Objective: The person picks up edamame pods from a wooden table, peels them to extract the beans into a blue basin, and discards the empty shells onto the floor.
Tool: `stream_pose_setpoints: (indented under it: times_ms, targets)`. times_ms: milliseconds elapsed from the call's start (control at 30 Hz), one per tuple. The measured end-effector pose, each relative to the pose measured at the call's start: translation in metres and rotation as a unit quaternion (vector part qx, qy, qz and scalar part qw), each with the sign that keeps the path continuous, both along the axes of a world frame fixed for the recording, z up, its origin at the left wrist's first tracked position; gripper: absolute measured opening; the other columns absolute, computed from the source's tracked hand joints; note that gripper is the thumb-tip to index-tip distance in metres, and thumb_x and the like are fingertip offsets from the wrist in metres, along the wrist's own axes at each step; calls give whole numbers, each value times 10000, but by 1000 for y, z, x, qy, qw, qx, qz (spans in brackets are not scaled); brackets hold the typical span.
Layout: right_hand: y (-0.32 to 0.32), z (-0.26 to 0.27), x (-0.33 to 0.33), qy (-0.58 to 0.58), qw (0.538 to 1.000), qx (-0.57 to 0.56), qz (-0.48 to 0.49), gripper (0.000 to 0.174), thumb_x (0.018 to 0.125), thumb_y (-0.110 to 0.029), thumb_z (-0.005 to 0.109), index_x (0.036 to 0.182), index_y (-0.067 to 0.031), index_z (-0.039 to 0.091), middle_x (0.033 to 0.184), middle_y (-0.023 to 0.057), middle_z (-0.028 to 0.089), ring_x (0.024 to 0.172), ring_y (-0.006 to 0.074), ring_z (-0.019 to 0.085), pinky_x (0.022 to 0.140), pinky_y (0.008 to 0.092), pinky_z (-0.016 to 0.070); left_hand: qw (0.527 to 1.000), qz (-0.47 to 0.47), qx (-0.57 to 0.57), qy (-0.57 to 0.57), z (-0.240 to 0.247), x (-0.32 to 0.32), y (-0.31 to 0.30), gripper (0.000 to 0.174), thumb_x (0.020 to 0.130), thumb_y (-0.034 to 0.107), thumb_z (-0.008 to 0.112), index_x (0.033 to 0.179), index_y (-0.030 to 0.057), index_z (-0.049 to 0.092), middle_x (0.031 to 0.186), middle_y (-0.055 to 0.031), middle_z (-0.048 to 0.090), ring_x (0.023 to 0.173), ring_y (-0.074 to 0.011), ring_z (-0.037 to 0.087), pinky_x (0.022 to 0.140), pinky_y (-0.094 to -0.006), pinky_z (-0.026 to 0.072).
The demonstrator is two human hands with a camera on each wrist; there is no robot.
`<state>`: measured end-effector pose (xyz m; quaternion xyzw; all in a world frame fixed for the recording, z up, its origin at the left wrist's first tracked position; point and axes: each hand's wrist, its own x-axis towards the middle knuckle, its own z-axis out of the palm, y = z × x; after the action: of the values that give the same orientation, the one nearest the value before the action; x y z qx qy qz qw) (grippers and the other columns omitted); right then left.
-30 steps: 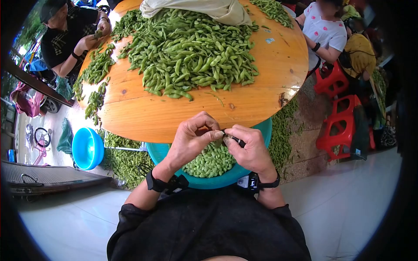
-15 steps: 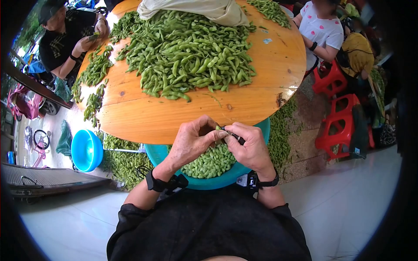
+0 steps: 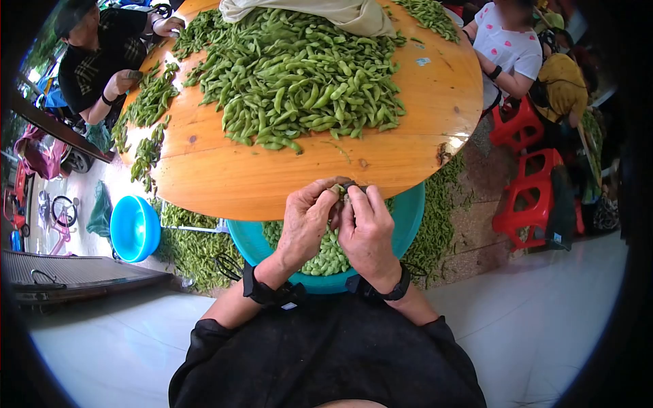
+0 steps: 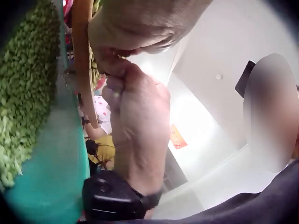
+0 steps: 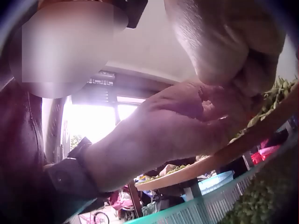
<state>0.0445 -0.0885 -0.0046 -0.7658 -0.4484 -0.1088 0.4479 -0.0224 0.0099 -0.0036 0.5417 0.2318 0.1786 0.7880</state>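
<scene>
Over the near edge of the wooden table point(image 3: 272, 187), my left hand point(image 3: 303, 221) pinches a green pod point(image 3: 339, 190) between thumb and fingers. Against it, the fingers of my right hand point(image 3: 367, 234) are bent around a small dark tool point(image 3: 349, 184), largely covered by the fingertips. Shelled green beans point(image 3: 326, 257) lie below in a teal basin point(image 3: 406, 214). The left wrist view shows my left hand point(image 4: 145, 23) touching my right hand point(image 4: 142, 121). In the right wrist view, my right hand point(image 5: 224, 42) hides the pinched pod from sight.
A large heap of pods point(image 3: 306, 88) covers the table's middle, partly under a pale cloth point(image 3: 320, 15). A blue basin point(image 3: 135, 228) stands at left, red stools point(image 3: 530, 197) at right. People sit at both sides; pods lie on the floor.
My right hand has turned and drawn in toward the left, its fingers now pointing up beside my left hand. The person at the left has moved their hands apart, toward the table.
</scene>
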Motion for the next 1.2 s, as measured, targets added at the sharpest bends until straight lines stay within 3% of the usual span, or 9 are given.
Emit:
stream_pose_setpoints:
  times_ms: [367,600,667,800,900,967,1000,1100,1200]
  targets:
    - [-1,-7,4,-14,999,47,-10,209,835,64,625,1042,41,606,855,159,502,667,317,586,563,378,494,976,70,-189,-80,-9,3,-12,355,892,-23,451,1191,-80,633,738,21,447,636,-60,376,596,-219,340]
    - [-7,-7,11,28,998,55,1,202,831,33,639,1032,32,623,851,145,537,685,314,605,578,375,499,971,18,-206,-119,-13,-3,-2,332,939,-2,466,1238,-59,600,782,-12,543,665,-72,469,618,-208,396]
    - [-11,-4,13,45,998,42,13,196,830,29,635,1026,24,635,861,142,552,690,312,611,584,374,499,994,-21,-88,-65,-9,-6,-1,270,969,30,511,1216,-39,595,790,-30,591,663,-80,517,618,-205,419]
    - [-14,6,16,36,999,39,7,184,826,32,633,1010,33,647,835,144,557,672,304,606,577,354,489,994,-27,-75,-74,-6,-5,2,185,977,50,542,1133,-22,609,761,-27,599,636,-79,522,591,-208,414]
    - [-18,7,30,154,988,21,18,188,838,15,643,1023,48,657,786,130,582,627,233,599,558,314,469,995,-36,-69,-58,-10,-7,8,130,970,35,538,1067,-10,612,745,-29,606,633,-78,520,571,-210,411]
    - [-18,1,35,325,944,38,36,197,857,-5,649,1044,57,660,741,116,600,593,152,572,542,283,449,990,-68,-112,-55,-8,-8,12,88,960,32,561,1030,6,608,753,-30,607,641,-84,532,551,-212,403]
    - [-18,-1,36,343,938,32,42,208,886,-46,664,1066,57,659,736,96,609,592,101,554,534,268,443,990,-68,-112,-54,-6,-8,11,88,960,32,561,1030,6,608,753,-30,607,641,-84,532,551,-212,403]
    - [-21,9,30,424,901,19,89,225,894,-59,680,1085,57,652,738,69,609,593,85,552,528,252,439,974,-30,-211,-72,-5,-5,7,70,949,17,581,1014,19,607,795,-35,619,646,-98,548,547,-215,400]
    - [-21,6,26,408,906,43,100,249,897,-54,689,1119,49,644,734,37,608,594,65,542,520,228,431,960,4,-255,-111,-7,-1,7,65,947,6,586,1004,29,607,852,-39,627,657,-106,564,547,-217,401]
